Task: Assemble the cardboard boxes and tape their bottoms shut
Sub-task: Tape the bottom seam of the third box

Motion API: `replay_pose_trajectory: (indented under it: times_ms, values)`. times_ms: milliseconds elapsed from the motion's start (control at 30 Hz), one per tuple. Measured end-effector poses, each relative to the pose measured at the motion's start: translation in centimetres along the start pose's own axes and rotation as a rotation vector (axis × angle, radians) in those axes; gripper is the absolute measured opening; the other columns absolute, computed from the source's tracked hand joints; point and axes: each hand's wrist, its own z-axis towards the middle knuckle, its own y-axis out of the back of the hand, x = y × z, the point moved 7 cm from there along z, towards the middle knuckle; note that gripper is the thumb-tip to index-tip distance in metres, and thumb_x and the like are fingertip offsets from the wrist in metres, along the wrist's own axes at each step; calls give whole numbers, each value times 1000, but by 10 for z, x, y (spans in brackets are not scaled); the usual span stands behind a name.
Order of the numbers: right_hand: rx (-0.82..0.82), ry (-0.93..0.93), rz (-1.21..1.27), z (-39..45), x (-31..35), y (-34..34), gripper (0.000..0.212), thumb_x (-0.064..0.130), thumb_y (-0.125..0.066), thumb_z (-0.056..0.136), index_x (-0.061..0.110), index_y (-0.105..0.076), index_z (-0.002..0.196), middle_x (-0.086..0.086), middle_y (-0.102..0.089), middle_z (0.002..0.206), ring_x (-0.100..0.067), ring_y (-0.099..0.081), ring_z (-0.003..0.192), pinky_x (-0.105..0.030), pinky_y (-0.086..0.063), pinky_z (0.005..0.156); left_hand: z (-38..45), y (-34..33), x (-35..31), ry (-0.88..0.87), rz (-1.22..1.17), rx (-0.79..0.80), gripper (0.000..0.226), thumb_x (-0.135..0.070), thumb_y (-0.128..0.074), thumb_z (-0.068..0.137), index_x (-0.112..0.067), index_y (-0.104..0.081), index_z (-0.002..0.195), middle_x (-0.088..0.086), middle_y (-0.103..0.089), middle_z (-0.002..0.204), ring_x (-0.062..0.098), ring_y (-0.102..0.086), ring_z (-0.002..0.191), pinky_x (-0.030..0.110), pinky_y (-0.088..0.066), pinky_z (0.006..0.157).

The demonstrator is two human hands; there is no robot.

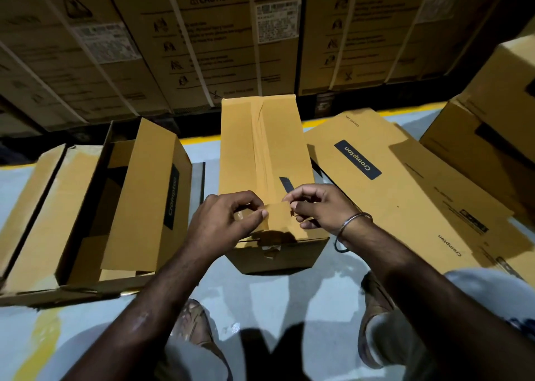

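Observation:
A tall cardboard box (246, 149) lies on the floor in front of me, its closed flaps facing up with brown tape running down the seam. My left hand (223, 221) grips a roll of brown tape (241, 215) over the box's near end. A short strip of tape (279, 208) stretches from the roll to my right hand (318, 207), which pinches its free end between thumb and fingers. Both hands hover just above the box's near edge.
An open assembled box (139, 207) lies on its side at the left. Flattened Crompton boxes (405, 192) are piled at the right, with more boxes (492, 120) beyond. Strapped large cartons (202, 39) form a wall behind. My feet (373, 317) stand on grey floor.

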Motion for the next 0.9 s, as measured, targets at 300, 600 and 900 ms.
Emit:
replay_pose_trajectory:
  times_ms: [300,600,900]
  values:
    - [-42,95,-90,8,-5,0,13,15,-68,97,12,-77,88,-7,-74,80,-23,-74,76,-30,-60,67,3,3,7,53,-10,-10,25,-60,-64,85,-38,-74,91,-23,-73,91,7,-66,69,35,-55,62]
    - [11,171,-171,2,5,-13,18,29,-79,88,12,-76,82,-8,-73,79,-19,-70,76,-39,-62,69,4,0,12,105,-104,39,15,-52,-72,89,-38,-74,90,-14,-75,90,6,-72,77,47,-63,63]
    - [-132,-16,-336,10,-34,-6,26,28,-84,84,12,-72,67,-8,-71,71,-24,-68,68,-44,-60,69,4,-24,30,226,-55,329,64,-79,-69,68,-50,-69,125,-16,-75,112,7,-69,99,41,-60,90]
